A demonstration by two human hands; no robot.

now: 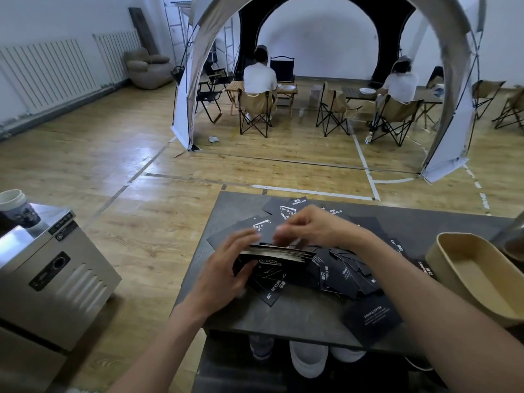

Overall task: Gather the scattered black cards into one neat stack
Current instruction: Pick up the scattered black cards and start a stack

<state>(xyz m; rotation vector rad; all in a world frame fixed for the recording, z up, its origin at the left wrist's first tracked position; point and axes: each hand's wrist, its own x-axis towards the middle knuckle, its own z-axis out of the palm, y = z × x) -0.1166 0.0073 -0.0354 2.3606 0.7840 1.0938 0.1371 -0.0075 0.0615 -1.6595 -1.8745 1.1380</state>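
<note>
The dark table (283, 316) carries loose black cards (343, 268), fanned out right of and beyond a partial stack (276, 252), with one stray card (371, 321) nearer its front edge. The tan tray (442, 259), right of the stack, looks empty. The left hand (224, 276) cradles the stack, fingers curled on its end; the right hand (314, 226) pinches a card above it. Square the edges before adding more, I judge.

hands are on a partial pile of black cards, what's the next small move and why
Probably square up the partial stack of black printed cards, pinched between the left hand and right hand, then add nearby loose black cards. The stack's edges look uneven, and many cards lie fanned on the dark grey tabletop.
</note>
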